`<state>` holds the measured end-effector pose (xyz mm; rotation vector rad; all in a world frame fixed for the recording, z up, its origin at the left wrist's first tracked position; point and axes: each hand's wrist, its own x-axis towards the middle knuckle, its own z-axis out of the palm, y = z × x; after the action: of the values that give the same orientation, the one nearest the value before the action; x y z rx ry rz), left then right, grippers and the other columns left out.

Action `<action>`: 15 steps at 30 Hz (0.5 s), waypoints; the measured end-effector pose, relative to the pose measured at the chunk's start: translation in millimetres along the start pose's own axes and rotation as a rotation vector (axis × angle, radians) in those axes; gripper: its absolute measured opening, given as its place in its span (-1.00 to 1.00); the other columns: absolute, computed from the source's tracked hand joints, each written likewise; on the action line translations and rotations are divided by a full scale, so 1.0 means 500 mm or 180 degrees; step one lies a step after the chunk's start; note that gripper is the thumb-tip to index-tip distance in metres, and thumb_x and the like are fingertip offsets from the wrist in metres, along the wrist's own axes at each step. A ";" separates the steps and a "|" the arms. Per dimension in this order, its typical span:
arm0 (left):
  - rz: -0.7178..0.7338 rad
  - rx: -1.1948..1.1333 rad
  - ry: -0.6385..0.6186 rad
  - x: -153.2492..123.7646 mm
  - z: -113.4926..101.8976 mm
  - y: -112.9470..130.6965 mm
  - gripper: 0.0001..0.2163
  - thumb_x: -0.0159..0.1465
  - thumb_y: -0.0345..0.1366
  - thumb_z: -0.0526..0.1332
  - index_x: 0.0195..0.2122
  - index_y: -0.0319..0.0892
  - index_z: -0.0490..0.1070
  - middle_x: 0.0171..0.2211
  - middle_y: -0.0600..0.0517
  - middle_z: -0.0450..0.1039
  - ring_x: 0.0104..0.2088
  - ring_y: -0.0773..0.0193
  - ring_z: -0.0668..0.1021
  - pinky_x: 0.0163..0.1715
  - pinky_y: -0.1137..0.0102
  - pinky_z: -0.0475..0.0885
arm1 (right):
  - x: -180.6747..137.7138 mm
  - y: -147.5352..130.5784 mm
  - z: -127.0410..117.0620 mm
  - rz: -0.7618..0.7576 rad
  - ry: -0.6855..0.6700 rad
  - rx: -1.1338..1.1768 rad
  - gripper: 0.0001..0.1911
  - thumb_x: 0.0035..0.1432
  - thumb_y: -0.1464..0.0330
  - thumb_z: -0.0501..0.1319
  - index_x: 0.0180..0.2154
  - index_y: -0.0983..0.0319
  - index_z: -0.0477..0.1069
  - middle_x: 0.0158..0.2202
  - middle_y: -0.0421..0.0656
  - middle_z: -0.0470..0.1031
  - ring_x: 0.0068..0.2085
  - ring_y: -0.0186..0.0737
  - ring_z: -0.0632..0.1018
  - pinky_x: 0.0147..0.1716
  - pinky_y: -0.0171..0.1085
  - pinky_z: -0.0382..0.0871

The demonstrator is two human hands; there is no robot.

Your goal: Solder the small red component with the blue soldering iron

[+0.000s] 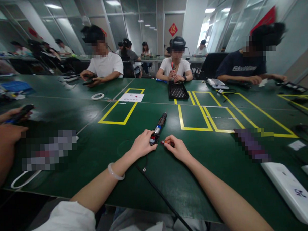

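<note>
In the head view, my left hand [143,143] holds the near end of a slim, dark electric screwdriver [158,127] on the green table. Its body seems opened, with a silvery and blue section and red and black parts showing. A thin metal tip points away from me. Just to the right, my right hand [179,149] pinches a small red piece [162,142] between thumb and fingers, close to the screwdriver's near end. What the piece is, I cannot make out. A black cable [159,191] runs from beneath my left hand toward the table's near edge.
Yellow tape outlines [197,128] mark the table [136,176]. A paper sheet [132,97], a white tape roll [97,96] and a black tray [178,91] lie farther off. White power bank-like device [290,191] at right. Co-workers sit around; one person's hands reach in at left.
</note>
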<state>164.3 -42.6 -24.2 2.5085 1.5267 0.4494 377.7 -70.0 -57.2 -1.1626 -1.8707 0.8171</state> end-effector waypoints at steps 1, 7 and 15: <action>0.0048 -0.0023 -0.0014 -0.002 0.004 0.011 -0.44 0.10 -0.14 0.23 0.14 -0.11 0.23 0.01 -0.14 0.31 -0.04 0.02 0.47 -0.09 0.22 0.40 | 0.000 0.001 0.000 0.0000 0.0012 -0.0039 -0.88 0.20 0.32 0.15 -0.22 0.21 0.34 -0.37 -0.20 0.50 -0.37 -0.29 0.49 -0.35 -0.33 0.31; 0.0258 -0.0061 -0.0062 -0.009 0.015 0.038 -0.43 0.11 -0.17 0.23 0.16 -0.08 0.20 0.04 -0.12 0.30 -0.03 0.02 0.46 -0.08 0.22 0.39 | 0.008 0.015 0.008 0.0046 0.0029 -0.0427 -0.91 0.15 0.34 0.21 -0.29 0.21 0.37 -0.43 -0.22 0.47 -0.43 -0.30 0.45 -0.40 -0.34 0.28; 0.0236 -0.0031 0.0003 -0.013 0.023 0.046 -0.44 0.18 -0.08 0.18 0.20 -0.06 0.14 0.07 -0.13 0.25 0.00 0.03 0.43 -0.10 0.22 0.39 | 0.011 0.009 0.014 0.0047 0.0093 -0.0018 -0.88 0.10 0.37 0.24 -0.28 0.23 0.36 -0.48 -0.27 0.42 -0.46 -0.33 0.43 -0.41 -0.36 0.28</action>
<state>184.6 -59.1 -29.3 2.5645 1.4324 0.4676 372.2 -64.1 -62.9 -1.1870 -1.8437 0.7995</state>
